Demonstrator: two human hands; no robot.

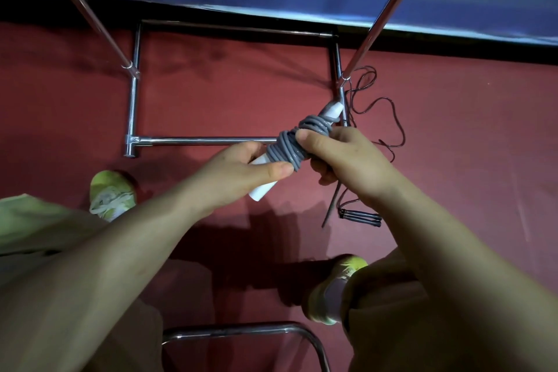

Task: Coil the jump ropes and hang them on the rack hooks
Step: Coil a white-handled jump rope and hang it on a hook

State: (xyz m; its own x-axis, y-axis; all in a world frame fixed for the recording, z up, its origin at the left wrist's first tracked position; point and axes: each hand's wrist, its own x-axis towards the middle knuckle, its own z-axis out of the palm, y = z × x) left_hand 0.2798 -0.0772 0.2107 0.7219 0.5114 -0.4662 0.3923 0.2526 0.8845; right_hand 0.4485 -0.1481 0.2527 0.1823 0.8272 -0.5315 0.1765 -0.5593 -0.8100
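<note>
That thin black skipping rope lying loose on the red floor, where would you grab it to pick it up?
By its two black handles, which lie side by side on the red floor, just below the right hand. Come straight down from above and close the hand across both: they are stiff and paired, while the thin black cord sprawls in loose loops beside the rack's base.

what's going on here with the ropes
A person is winding a grey jump rope around its white handles. The left hand grips the lower handle, while the right hand holds the wound coils. A short loose end hangs below the right hand, so the coiling looks nearly done. A second, thin dark jump rope lies uncoiled on the red floor beside the metal rack. Nothing hangs on the rack's visible bars.
</note>
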